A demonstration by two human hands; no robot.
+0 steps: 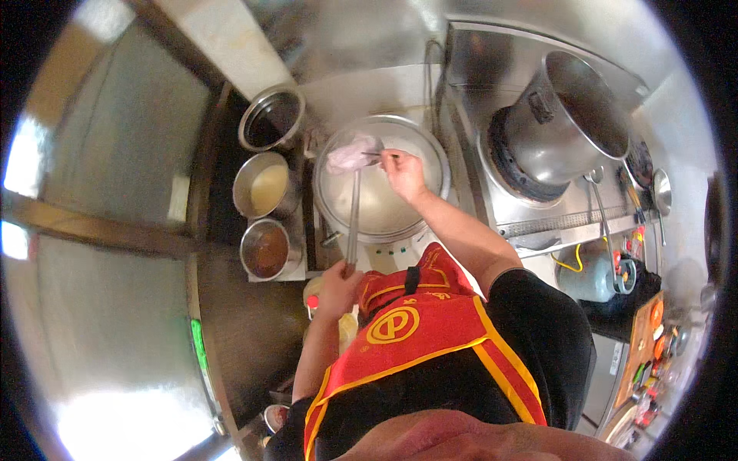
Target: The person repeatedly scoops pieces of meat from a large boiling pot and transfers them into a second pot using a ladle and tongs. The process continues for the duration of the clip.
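My left hand (339,288) grips the end of a long metal handle (354,222), which reaches over a large round steel pot (441,167) of cloudy pale liquid (380,213). A pale pinkish lump (349,154) rests at the handle's far end, above the liquid; I cannot tell whether it is meat or a cloth bag. The head of the tool is mostly hidden under it. Between the fingertips of my right hand (405,174) is a thin dark piece (373,154), its tip against the lump. Whether it is a tool or a tie is unclear.
Left of the pot stand three steel containers: one dark inside (271,120), one with yellowish liquid (269,187), one with reddish-brown contents (266,248). A tall stockpot (533,141) sits on a burner at right. Beyond are a ladle (602,213), a gas cylinder (588,279) and a cutting board (639,346).
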